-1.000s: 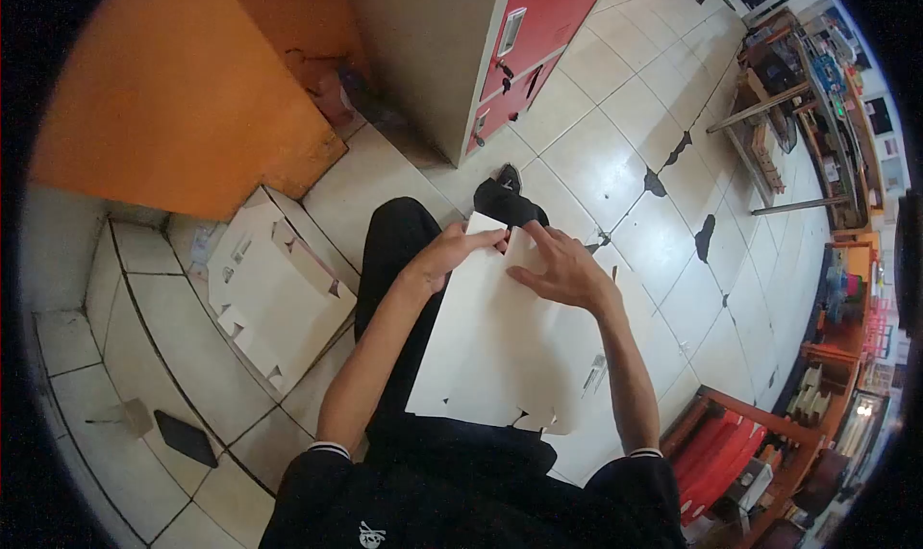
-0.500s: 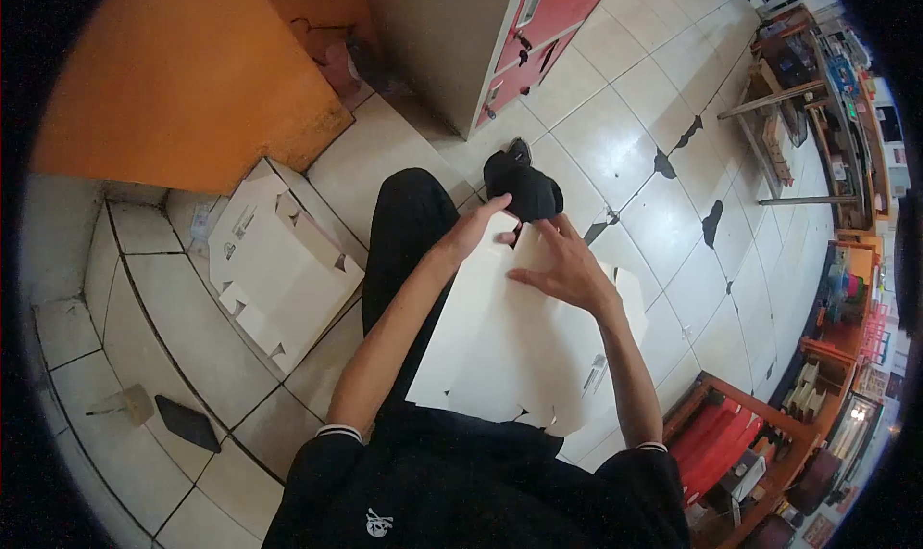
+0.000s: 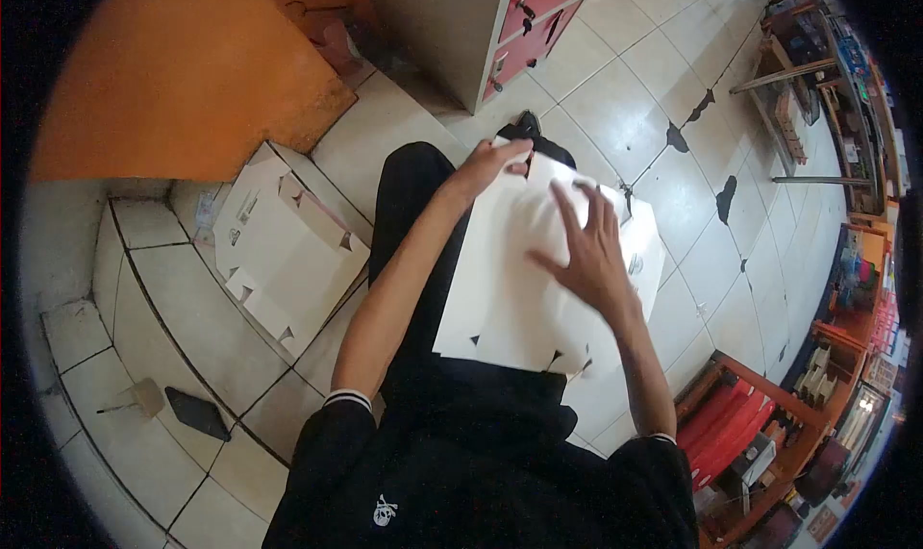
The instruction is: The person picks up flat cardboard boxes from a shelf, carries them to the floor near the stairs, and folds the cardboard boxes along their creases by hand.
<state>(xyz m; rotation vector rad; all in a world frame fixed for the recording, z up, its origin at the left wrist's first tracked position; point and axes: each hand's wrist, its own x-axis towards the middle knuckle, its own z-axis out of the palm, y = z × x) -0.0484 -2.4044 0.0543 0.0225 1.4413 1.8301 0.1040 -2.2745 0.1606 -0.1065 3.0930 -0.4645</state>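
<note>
A flat white cardboard box blank (image 3: 510, 294) with small cut slots along its edges lies across my lap, tilted up at its far end. My left hand (image 3: 492, 171) is closed on its far left corner, the fingers partly hidden at the edge. Over the right part of the blank, my right hand (image 3: 591, 251) has its fingers spread; whether the fingertips touch the cardboard I cannot tell. Some dark print shows on the blank near that hand. To the left, more white box blanks (image 3: 288, 261), apparently stacked, rest on the tiled step.
A black phone-like slab (image 3: 197, 413) lies on the tiles at lower left. Ahead stands a locker with red doors (image 3: 538, 44), beside an orange wall (image 3: 173, 87). Wooden shelving with a red item (image 3: 735, 424) is at lower right. A metal-legged rack (image 3: 788, 97) stands at far right.
The blank has lifted and shifted farther from my body, my left hand moving with its corner. My right hand has come off the far edge, nearer and rightward, its fingers spreading.
</note>
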